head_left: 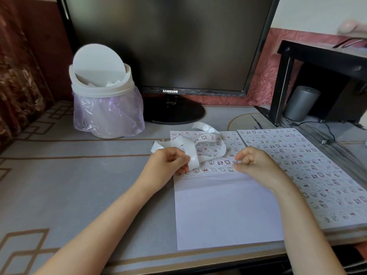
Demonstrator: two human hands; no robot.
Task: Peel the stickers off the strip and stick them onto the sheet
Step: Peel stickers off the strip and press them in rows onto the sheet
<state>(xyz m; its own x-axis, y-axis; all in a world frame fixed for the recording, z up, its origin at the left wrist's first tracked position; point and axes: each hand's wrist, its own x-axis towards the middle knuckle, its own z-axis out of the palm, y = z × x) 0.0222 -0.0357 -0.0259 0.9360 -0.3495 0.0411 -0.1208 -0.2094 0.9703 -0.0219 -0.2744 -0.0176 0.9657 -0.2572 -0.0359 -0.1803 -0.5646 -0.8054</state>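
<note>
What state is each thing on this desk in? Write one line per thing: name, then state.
strip: curled in loops, pinched by the left hand.
sheet: flat, top rows stickered, lower half blank.
right hand: fingers curled, fingertips at the sheet's last sticker row.
stack of sheets: flat, top sheet covered in stickers.
bin: lid tipped open, scraps inside.
monitor: screen dark.
</note>
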